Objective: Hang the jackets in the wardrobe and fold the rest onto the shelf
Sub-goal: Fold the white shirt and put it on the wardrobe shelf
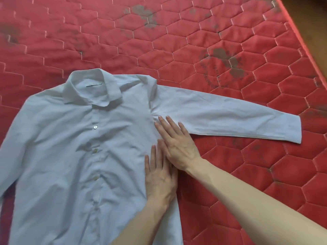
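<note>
While flat on mattress [230, 41] | shirt [70, 147] | both hands pressing

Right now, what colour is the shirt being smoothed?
Pale blue shirt, buttoned, lying on a red quilted mattress; head view.

Home bedroom, most likely. Nearly the whole view is a bare red quilted mattress [194, 50], hexagon stitch pattern, no sheet, with dark grey stains [228, 61] in several patches. Piped mattress edge runs along the top right; beyond it a strip of brown wooden floor [311, 20]. A pale blue button-up shirt [70, 138] lies spread flat, front up, on the mattress as the work surface, domestic laundry rather than shop or workshop. No other furniture or walls in view.
</note>
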`<state>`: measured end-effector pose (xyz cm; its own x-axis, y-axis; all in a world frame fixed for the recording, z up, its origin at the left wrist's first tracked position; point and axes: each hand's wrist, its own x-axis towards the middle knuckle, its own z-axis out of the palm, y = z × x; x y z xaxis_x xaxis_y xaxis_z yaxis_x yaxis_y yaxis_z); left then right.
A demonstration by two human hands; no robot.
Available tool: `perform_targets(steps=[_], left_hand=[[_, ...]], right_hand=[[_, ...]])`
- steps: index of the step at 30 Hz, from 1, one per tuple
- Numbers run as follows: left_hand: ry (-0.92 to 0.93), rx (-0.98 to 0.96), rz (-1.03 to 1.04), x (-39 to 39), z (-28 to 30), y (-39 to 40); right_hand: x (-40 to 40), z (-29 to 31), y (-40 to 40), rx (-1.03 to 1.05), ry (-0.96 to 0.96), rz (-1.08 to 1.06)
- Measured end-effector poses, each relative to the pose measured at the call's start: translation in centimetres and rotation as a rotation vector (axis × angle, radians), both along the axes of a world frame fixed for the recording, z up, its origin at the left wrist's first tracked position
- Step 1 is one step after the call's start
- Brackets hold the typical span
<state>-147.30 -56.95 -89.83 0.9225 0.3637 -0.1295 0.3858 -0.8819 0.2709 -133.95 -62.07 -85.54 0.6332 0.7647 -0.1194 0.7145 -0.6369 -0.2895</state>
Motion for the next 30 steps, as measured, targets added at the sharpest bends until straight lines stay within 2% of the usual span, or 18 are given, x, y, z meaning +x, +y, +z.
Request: perform_targets(steps=[3,6,10,12,15,18,25,28,30], left_hand=[[-0.025,-0.012,-0.236,-4.1,0.5,1.7],[0.003,0.025,-0.468,-10.4,0.5,4.6],[-0.022,0.084,-0.606,-17.7,0.2,10.0],[-0.039,0.116,-0.623,-20.1,0.2,12.7],[-0.058,0.1,-0.567,-23.9,0.4,16.2],[-0.036,0.072,-0.458,-28.1,0.8,19.5],[0.071,0.086,-0.329,-37.3,0.7,25.5],[0.106,0.091,-0.151,-39.5,0.9,25.5],[0.142,0.076,0.133,-39.9,1.4,24.3]], right_hand=[[-1.7,-1.5,2.3,-0.198,0.045,-0.01],[-2.6,-2.8,2.8,-0.311,-0.001,-0.071],[-4.5,-2.7,3.8,-0.246,-0.13,-0.14],[-7.0,-2.8,4.2,-0.196,-0.12,-0.137],[-14.0,-3.8,2.9,-0.133,-0.016,-0.21],[-21.2,-4.1,0.3,-0.176,-0.006,-0.25],[-27.6,-3.1,-2.4,-0.31,0.027,-0.503],[-30.1,-2.1,-3.5,-0.278,0.012,-0.675],[-31.2,-1.4,-3.8,-0.196,0.01,-0.784]])
